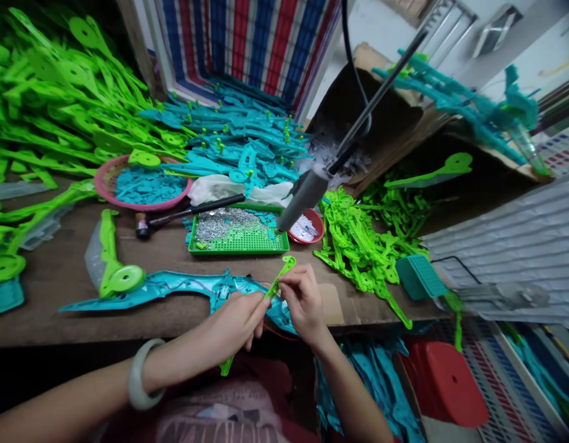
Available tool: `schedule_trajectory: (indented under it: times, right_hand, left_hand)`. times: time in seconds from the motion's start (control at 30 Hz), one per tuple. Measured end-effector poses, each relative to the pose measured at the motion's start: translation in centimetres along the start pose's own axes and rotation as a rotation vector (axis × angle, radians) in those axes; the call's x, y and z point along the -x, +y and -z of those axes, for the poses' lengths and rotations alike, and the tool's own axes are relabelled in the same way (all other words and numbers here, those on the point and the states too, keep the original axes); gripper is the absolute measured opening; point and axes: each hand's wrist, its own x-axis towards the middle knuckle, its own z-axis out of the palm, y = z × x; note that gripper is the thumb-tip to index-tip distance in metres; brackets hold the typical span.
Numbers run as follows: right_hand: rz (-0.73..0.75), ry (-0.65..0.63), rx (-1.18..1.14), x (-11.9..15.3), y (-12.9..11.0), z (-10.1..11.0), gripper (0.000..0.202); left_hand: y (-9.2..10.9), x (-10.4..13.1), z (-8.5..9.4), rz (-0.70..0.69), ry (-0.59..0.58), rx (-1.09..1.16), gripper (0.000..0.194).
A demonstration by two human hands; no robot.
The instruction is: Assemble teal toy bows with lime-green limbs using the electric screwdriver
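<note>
My left hand (pixel 241 317) is closed round a thin green plastic part (pixel 281 271), which slants up to the right past my fingers. My right hand (pixel 303 301) pinches the same part near its upper end. Below both hands, a long blue plastic piece (pixel 173 284) lies on the brown table (pixel 48 326), with thin wires along it. At its left part rests a green piece with a round disc (pixel 125 278). Just beyond my hands stands a green tray (pixel 241 246) of small metal pieces. A grey electric screwdriver (pixel 303 197) hangs over the tray's right end.
Green parts (pixel 58 104) and blue parts (pixel 252 135) are heaped at the back. A pink basket (pixel 102 187) holds blue pieces; a hammer (pixel 196 210) lies beside it. A red bowl (pixel 320 226) and more green parts (pixel 358 240) sit right. A red stool (pixel 455 381) stands below.
</note>
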Motion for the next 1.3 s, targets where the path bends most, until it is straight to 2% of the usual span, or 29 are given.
schedule_trajectory:
  times: [0.17, 0.37, 0.57, 0.73, 0.87, 0.97, 1.17, 1.3]
  right_hand:
    - [0.161, -0.037, 0.074, 0.0, -0.2, 0.1, 0.021]
    - [0.051, -0.075, 0.058, -0.2, -0.9, 0.2, 0.017]
    - [-0.002, -0.044, 0.11, 0.3, -1.5, -0.3, 0.016]
    - [-0.065, -0.083, 0.055, 0.6, -1.2, -0.2, 0.022]
    - [-0.028, -0.136, 0.092, 0.2, -1.2, 0.1, 0.014]
    - [-0.017, -0.144, 0.119, 0.0, -1.6, 0.0, 0.014]
    - [0.046, -0.084, 0.259, 0.6, -1.4, -0.7, 0.017]
    - [0.103, -0.084, 0.26, 1.0, -1.0, -0.7, 0.019]
  left_hand:
    - [0.6, -0.1, 0.1, -0.005, -0.022, -0.042, 0.049]
    - [-0.9, -0.4, -0.5, -0.007, 0.051, -0.122, 0.048]
    - [-2.9, -0.3, -1.7, -0.067, 0.145, -0.404, 0.044]
    - [-3.8, 0.0, -2.0, -0.089, 0.169, -0.514, 0.04]
    - [-4.5, 0.2, -2.1, -0.148, 0.152, -0.637, 0.038]
    - [-4.2, 0.5, -2.0, -0.176, 0.139, -0.709, 0.039]
    - [-2.7, 1.0, -1.9, -0.109, 0.118, -0.751, 0.041]
    - [-3.3, 0.8, -2.2, -0.101, 0.146, -0.687, 0.04]
